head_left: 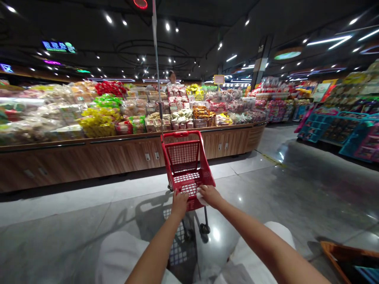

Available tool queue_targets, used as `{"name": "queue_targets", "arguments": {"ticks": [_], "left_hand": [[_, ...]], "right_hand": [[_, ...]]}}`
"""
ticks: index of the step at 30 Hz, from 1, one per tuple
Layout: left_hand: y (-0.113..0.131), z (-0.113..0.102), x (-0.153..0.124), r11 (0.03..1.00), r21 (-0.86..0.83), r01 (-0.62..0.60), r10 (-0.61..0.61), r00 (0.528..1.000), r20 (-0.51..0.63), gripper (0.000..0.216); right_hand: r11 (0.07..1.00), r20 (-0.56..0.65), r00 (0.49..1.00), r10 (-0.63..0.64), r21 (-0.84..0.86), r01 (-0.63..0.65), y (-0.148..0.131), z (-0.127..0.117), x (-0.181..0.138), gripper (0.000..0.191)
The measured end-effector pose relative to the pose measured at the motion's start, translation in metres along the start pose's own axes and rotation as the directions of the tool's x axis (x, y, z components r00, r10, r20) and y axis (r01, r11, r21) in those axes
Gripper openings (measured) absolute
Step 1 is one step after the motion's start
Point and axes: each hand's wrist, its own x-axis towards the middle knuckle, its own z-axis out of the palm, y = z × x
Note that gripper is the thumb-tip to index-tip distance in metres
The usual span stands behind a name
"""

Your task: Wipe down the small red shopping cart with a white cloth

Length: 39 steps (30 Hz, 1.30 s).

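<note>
A small red shopping cart (187, 165) stands on the shiny grey floor straight ahead of me, with a thin pole rising from it. My left hand (179, 202) grips the near rim of the cart, fingers curled over the edge. My right hand (209, 194) closes on the same rim just to the right, with something white under its fingers. Both forearms reach forward from the bottom of the view. The cart's basket looks empty.
A long wooden display counter (124, 152) piled with packaged snacks runs across behind the cart. Another person (172, 77) stands beyond it. More shelves (340, 126) of goods line the right side. An orange-edged object (349, 256) lies at the bottom right.
</note>
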Motion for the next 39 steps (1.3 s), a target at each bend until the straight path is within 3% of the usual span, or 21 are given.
{"name": "queue_targets", "arguments": {"ticks": [3, 5, 10, 12, 14, 16, 20, 23, 28, 32, 34, 39], "left_hand": [[0.003, -0.002, -0.001, 1.000, 0.007, 0.030, -0.030, 0.999, 0.011, 0.019], [0.002, -0.004, -0.002, 0.999, 0.008, 0.031, -0.031, 0.999, 0.022, 0.020], [-0.002, -0.004, -0.004, 1.000, -0.024, -0.015, 0.016, 1.000, 0.019, 0.016], [0.000, -0.003, -0.004, 0.999, -0.035, -0.011, 0.012, 1.000, 0.015, 0.015], [0.005, -0.001, -0.003, 0.999, -0.036, 0.002, -0.002, 1.000, 0.011, 0.015], [0.010, 0.001, -0.002, 0.999, -0.029, 0.022, -0.022, 1.000, 0.001, 0.015], [0.013, 0.000, -0.001, 0.999, -0.026, 0.043, -0.043, 0.999, -0.006, 0.018], [0.008, -0.003, -0.003, 0.999, -0.030, 0.034, -0.034, 0.999, 0.010, 0.019], [0.000, -0.003, -0.004, 0.999, -0.035, -0.013, 0.014, 1.000, 0.018, 0.014], [0.009, 0.002, -0.003, 0.999, -0.036, -0.007, 0.007, 1.000, -0.007, 0.017], [0.017, 0.004, -0.003, 1.000, -0.020, 0.017, -0.018, 1.000, -0.019, 0.016], [0.028, 0.004, -0.006, 0.999, -0.001, 0.037, -0.037, 0.999, -0.023, 0.023]], "right_hand": [[1.000, -0.068, 0.998, -0.016, -0.014, 0.015, -0.032, 0.013, 0.012, 0.033], [0.999, -0.087, 0.995, -0.039, -0.019, 0.038, -0.036, 0.015, 0.013, 0.033], [0.987, -0.020, 0.987, -0.158, 0.009, 0.159, 0.019, -0.002, -0.005, 0.033], [0.986, -0.028, 0.986, -0.165, 0.030, 0.166, 0.042, -0.007, -0.014, 0.035], [0.990, -0.053, 0.990, -0.132, 0.038, 0.134, 0.047, -0.006, -0.019, 0.035], [0.998, -0.096, 0.994, -0.058, 0.034, 0.062, 0.033, 0.003, -0.019, 0.033], [0.998, -0.207, 0.977, 0.057, 0.023, -0.054, -0.020, 0.027, -0.007, 0.032], [0.999, -0.204, 0.978, 0.053, 0.005, -0.053, -0.034, 0.029, -0.001, 0.034], [0.984, -0.025, 0.984, -0.178, -0.009, 0.178, 0.023, 0.004, -0.011, 0.039], [0.992, -0.027, 0.992, -0.127, -0.003, 0.127, 0.052, -0.002, -0.024, 0.037], [0.998, -0.078, 0.995, -0.055, -0.013, 0.054, 0.039, 0.005, -0.025, 0.035], [0.998, -0.218, 0.974, 0.060, -0.020, -0.065, -0.025, 0.032, -0.014, 0.033]]}}
